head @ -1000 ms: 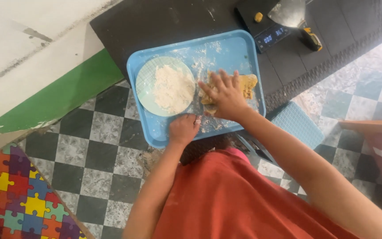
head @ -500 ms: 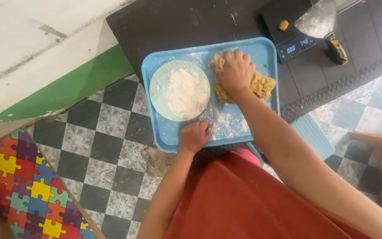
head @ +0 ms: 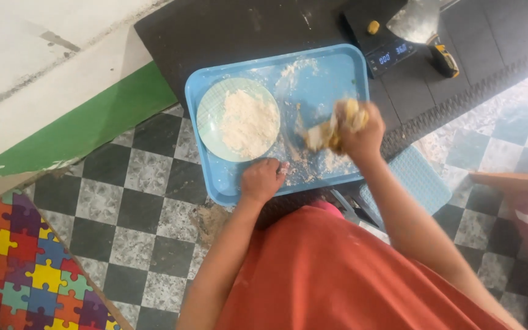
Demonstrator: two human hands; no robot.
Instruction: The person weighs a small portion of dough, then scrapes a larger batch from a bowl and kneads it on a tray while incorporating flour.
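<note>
1. Blue plastic tray (head: 337, 67), smooth, rimmed and flour-dusted, lies on a dark mat.
2. Pale round plate (head: 210, 125) on the tray's left half holds a powdery flour heap (head: 249, 122).
3. Right hand (head: 362, 131), fingers curled tight, grips yellowish dough (head: 325, 135) above the tray's right half; it looks soft, sticky and light, best held by its bulk.
4. Left hand (head: 263, 180), fingers folded under, presses the tray's near edge.

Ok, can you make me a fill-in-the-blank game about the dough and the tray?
1. The right hand lifts a lump of yellow ____ above the tray.
2. The left hand rests on the near edge of the light ____ tray.
3. The flour is heaped on a round ____.

Missing words: dough, blue, plate.
</note>
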